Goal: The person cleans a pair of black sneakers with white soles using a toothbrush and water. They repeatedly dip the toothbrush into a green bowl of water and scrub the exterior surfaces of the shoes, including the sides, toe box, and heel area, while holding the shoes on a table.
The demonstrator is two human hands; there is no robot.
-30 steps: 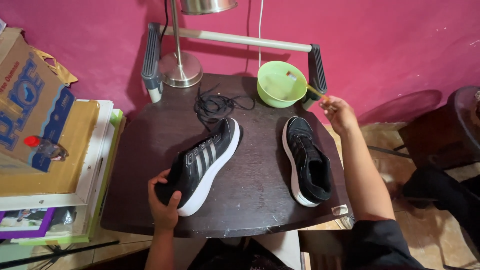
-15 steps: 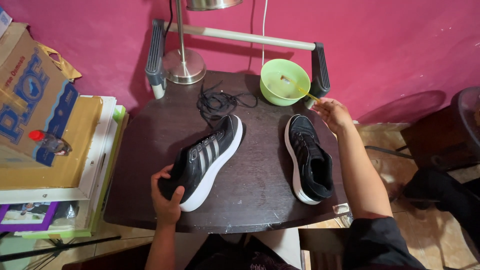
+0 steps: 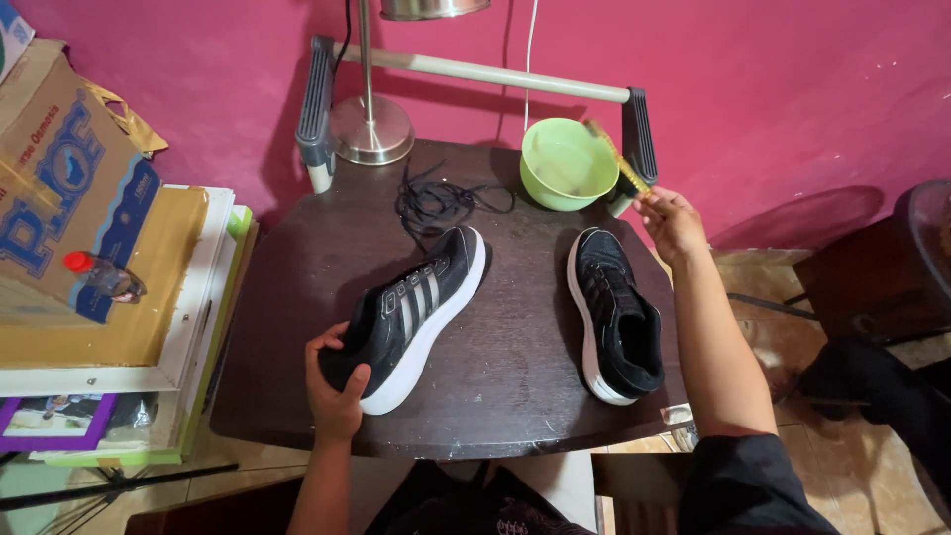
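A black sneaker with grey stripes and a white sole (image 3: pixel 416 312) lies tilted on its side on the dark round table (image 3: pixel 505 367). My left hand (image 3: pixel 335 381) grips its heel end. A second black sneaker (image 3: pixel 616 315) rests upright to the right, untouched. My right hand (image 3: pixel 672 220) holds a yellow-bristled brush (image 3: pixel 616 159) by its handle, the bristle end raised at the rim of a green bowl (image 3: pixel 565 163). Loose black laces (image 3: pixel 436 201) lie behind the first sneaker.
A metal lamp base (image 3: pixel 370 127) stands at the table's back left. Cardboard boxes (image 3: pixel 74 218) and a small red-capped bottle (image 3: pixel 102 277) sit on a stack at left. Dark furniture (image 3: pixel 872 287) stands at right, against a pink wall.
My right hand has lifted the brush a little toward the green bowl. My left hand keeps its hold on the striped sneaker, which has barely moved.
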